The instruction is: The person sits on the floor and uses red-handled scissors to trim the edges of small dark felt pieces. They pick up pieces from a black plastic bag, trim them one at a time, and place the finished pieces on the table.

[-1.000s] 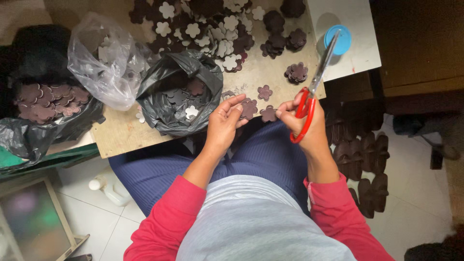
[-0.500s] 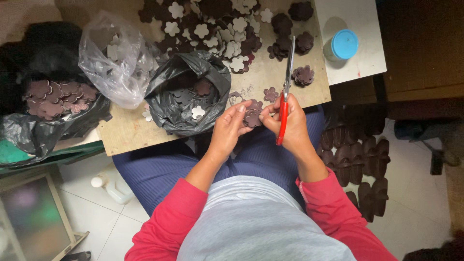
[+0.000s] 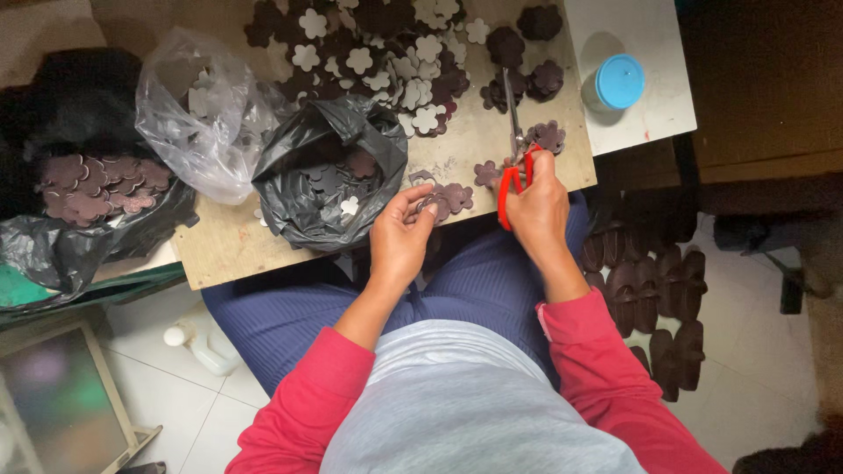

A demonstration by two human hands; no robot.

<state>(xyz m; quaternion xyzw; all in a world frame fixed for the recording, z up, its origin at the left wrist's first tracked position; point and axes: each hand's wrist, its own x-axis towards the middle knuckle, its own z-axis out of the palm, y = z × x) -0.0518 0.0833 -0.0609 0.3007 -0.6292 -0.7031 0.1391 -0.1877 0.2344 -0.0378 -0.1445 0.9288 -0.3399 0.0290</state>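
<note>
A small brown flower-shaped piece, seemingly light and soft, is pinched at its edge by the left hand over the desk edge, while red-handled scissors are gripped by the right hand

The left hand pinched a brown flower-shaped piece at the table edge while the right hand gripped red-handled scissors.

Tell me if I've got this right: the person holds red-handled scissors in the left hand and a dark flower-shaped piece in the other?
Not quite. The head view shows the red-handled scissors in the right hand; the left hand holds the dark flower-shaped piece.
</note>
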